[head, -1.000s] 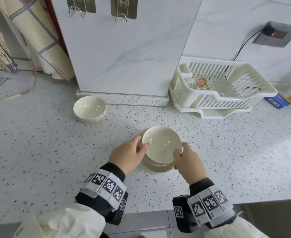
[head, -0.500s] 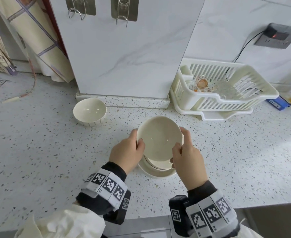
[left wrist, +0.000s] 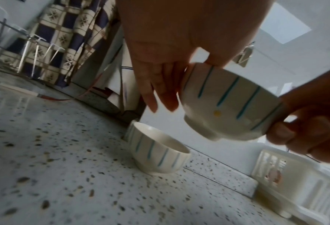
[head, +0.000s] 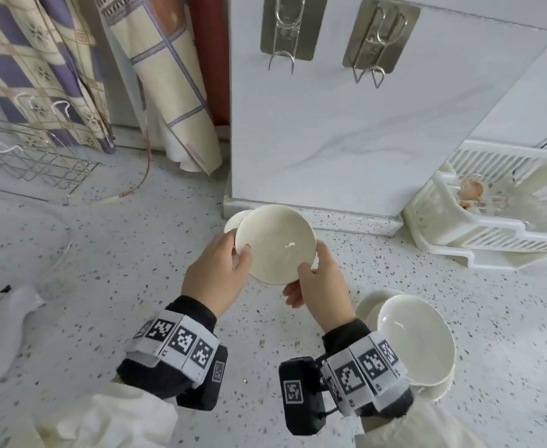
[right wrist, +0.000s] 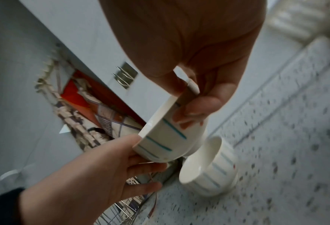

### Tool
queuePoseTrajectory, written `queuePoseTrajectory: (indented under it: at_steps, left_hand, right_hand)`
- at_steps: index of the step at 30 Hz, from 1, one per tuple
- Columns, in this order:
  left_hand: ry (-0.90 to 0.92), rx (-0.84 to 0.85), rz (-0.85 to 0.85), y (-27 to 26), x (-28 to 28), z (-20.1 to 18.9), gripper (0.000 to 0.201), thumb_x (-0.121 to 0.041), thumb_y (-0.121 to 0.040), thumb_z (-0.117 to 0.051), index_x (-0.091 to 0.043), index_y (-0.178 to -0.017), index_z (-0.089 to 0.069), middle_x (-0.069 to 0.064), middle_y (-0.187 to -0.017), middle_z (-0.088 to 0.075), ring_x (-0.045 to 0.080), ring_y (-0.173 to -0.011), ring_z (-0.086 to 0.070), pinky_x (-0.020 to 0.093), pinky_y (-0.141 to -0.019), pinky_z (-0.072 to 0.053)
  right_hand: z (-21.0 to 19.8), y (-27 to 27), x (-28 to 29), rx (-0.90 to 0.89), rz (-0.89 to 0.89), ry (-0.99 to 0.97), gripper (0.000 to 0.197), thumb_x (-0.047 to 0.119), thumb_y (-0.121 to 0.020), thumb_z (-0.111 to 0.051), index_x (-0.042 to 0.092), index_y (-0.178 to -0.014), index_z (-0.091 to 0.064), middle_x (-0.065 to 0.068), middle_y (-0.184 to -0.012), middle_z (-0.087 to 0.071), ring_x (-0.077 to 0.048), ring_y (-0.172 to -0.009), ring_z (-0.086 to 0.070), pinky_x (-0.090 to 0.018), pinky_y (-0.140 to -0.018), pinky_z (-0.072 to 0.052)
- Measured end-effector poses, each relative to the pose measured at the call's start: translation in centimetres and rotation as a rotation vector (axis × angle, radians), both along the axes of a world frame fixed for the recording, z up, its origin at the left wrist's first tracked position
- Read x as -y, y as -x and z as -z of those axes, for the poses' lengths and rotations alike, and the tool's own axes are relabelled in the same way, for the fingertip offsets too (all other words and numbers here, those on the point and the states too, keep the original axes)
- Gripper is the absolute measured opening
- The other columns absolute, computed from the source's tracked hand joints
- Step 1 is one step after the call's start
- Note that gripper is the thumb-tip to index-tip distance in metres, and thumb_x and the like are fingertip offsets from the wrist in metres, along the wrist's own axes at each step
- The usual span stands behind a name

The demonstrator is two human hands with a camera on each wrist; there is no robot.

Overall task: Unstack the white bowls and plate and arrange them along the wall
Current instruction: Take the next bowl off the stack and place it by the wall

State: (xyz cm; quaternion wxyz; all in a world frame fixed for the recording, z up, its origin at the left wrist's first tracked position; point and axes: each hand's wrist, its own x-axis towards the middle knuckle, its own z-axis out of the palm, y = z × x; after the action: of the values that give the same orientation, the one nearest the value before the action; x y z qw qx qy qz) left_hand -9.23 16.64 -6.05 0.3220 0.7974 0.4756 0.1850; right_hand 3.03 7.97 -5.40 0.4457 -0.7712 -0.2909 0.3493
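Both hands hold one white bowl [head: 275,244] with blue stripes in the air, tilted, close to the wall column. My left hand [head: 238,253] pinches its left rim, thumb inside. My right hand [head: 314,263] grips the right rim. Just behind and below it a second bowl [head: 235,219] stands on the counter against the wall base, mostly hidden in the head view. The left wrist view shows the held bowl [left wrist: 231,102] above and to the right of the standing bowl [left wrist: 160,152]. The remaining stack [head: 414,344], a bowl on a plate [head: 367,305], sits at the lower right.
A white plastic dish rack [head: 492,221] stands right of the marble wall column [head: 330,140]. A wire rack [head: 23,163], hanging checked cloth and a thin cable [head: 136,185] lie at the left. Two metal hooks hang on the column.
The top bowl came off the stack and travelled back and left to the wall, next to the bowl standing there. The stack now lies at the lower right.
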Motion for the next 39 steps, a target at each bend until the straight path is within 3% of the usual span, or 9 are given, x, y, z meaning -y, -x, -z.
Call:
queuePoseTrajectory:
  at_steps: [8, 10, 15, 19, 22, 27, 30, 33, 39]
  left_hand:
    - [0.286, 0.003, 0.098, 0.5, -5.5, 3.3, 0.051, -0.043, -0.094, -0.03, -0.028, -0.143, -0.025, -0.002, -0.148, -0.036, 0.018, -0.128, -0.044, 0.035, -0.098, -0.042]
    - [0.332, 0.015, 0.115, 0.2, -6.3, 3.7, 0.05, -0.041, -0.095, -0.029, -0.028, -0.143, -0.025, 0.0, -0.147, -0.04, 0.019, -0.126, -0.047, 0.036, -0.099, -0.044]
    - [0.435, 0.041, 0.099, -0.3, -7.3, 3.9, 0.041, -0.033, -0.097, -0.028, -0.019, -0.135, -0.039, 0.007, -0.127, -0.058, 0.014, -0.096, -0.051, 0.028, -0.081, -0.041]
    - [0.488, 0.066, 0.07, -0.3, -7.7, 4.2, 0.041, -0.033, -0.097, -0.029, -0.017, -0.133, -0.041, 0.01, -0.124, -0.059, 0.026, -0.102, -0.061, 0.039, -0.091, -0.05]
    - [0.488, 0.068, 0.062, -0.4, -7.7, 4.5, 0.04, -0.032, -0.097, -0.03, -0.018, -0.132, -0.042, 0.011, -0.122, -0.06, 0.029, -0.103, -0.062, 0.045, -0.094, -0.05]
    - [0.5, 0.076, 0.058, -0.3, -7.6, 4.4, 0.041, -0.032, -0.096, -0.032, -0.022, -0.136, -0.04, 0.009, -0.129, -0.058, 0.026, -0.112, -0.058, 0.042, -0.099, -0.047]
    - [0.481, 0.069, 0.059, -0.1, -7.2, 4.1, 0.042, -0.031, -0.096, -0.034, -0.021, -0.136, -0.04, 0.007, -0.136, -0.054, 0.022, -0.122, -0.052, 0.035, -0.103, -0.042]
    - [0.442, 0.041, 0.052, 0.1, -6.4, 3.8, 0.043, -0.029, -0.096, -0.035, -0.019, -0.138, -0.039, 0.006, -0.139, -0.051, 0.02, -0.126, -0.048, 0.027, -0.093, -0.036]
    - [0.279, 0.087, -0.022, 0.2, -2.7, 3.5, 0.057, -0.024, -0.093, -0.045, -0.018, -0.145, -0.022, 0.005, -0.152, -0.026, 0.019, -0.135, -0.034, 0.031, -0.103, -0.032]
  right_hand:
    - [3.0, -0.2, -6.9, -0.091, 0.029, 0.139, 0.055, 0.002, -0.087, -0.029, 0.013, -0.141, -0.026, -0.01, -0.054, -0.059, -0.018, -0.04, -0.053, -0.023, -0.041, -0.049]
    - [3.4, -0.5, -7.7, -0.093, 0.04, 0.155, 0.056, 0.001, -0.087, -0.029, 0.014, -0.142, -0.027, -0.01, -0.054, -0.059, -0.015, -0.037, -0.052, -0.021, -0.038, -0.048]
    - [4.1, -0.9, -8.7, -0.119, 0.043, 0.198, 0.055, 0.0, -0.086, -0.027, 0.012, -0.139, -0.029, -0.011, -0.053, -0.058, -0.012, -0.031, -0.05, -0.02, -0.034, -0.045]
    - [4.3, -1.0, -8.8, -0.136, 0.052, 0.196, 0.053, 0.0, -0.087, -0.027, 0.013, -0.138, -0.032, -0.011, -0.053, -0.058, -0.01, -0.029, -0.05, -0.019, -0.034, -0.044]
    - [4.4, -1.0, -8.7, -0.154, 0.066, 0.2, 0.052, 0.002, -0.088, -0.028, 0.012, -0.138, -0.032, -0.01, -0.053, -0.058, -0.008, -0.026, -0.049, -0.017, -0.032, -0.043]
    - [4.3, -1.0, -8.5, -0.189, 0.07, 0.194, 0.053, 0.003, -0.088, -0.029, 0.015, -0.14, -0.03, -0.009, -0.054, -0.059, -0.008, -0.028, -0.051, -0.018, -0.034, -0.046]
    - [3.9, -0.9, -8.0, -0.226, 0.067, 0.197, 0.054, 0.009, -0.091, -0.033, 0.017, -0.143, -0.026, -0.008, -0.057, -0.06, -0.014, -0.037, -0.054, -0.021, -0.037, -0.048]
    - [2.9, -0.9, -6.7, -0.227, 0.022, 0.2, 0.053, 0.012, -0.092, -0.035, 0.018, -0.144, -0.023, -0.007, -0.062, -0.06, -0.015, -0.043, -0.055, -0.023, -0.042, -0.05]
    - [-0.5, -1.9, -1.4, -0.153, -0.034, 0.073, 0.039, 0.012, -0.092, -0.04, 0.012, -0.131, -0.043, -0.006, -0.072, -0.061, -0.016, -0.053, -0.056, -0.026, -0.053, -0.053]
